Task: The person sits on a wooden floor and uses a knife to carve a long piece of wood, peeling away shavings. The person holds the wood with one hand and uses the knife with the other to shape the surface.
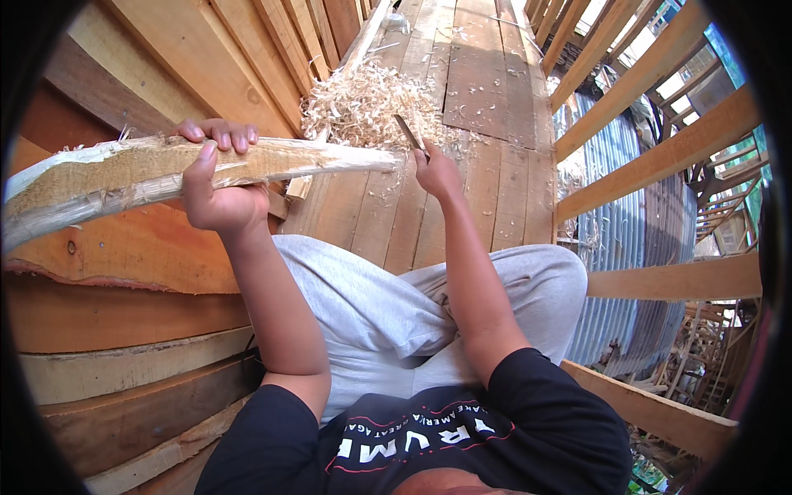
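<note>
A long, rough-hewn piece of pale wood [322, 158] runs from the left rim to the middle of the picture, narrowing toward its right end. My left hand [221, 177] is wrapped round it, with fingers over the far side and thumb on the near side. In my right hand [437, 172] is a knife [407, 132], its blade pointing up and to the left, just beyond the tapered end of the wood. The fingers hide the knife's handle. Blade and wood appear apart.
Curled wood shavings [371, 103] lie heaped on the plank floor [404, 214] ahead. Stacked boards [140, 239] line the left side. A wooden slatted railing [660, 186] stands on the right, with corrugated metal roofing [631, 239] beyond it. My bent legs [355, 289] are beneath my arms.
</note>
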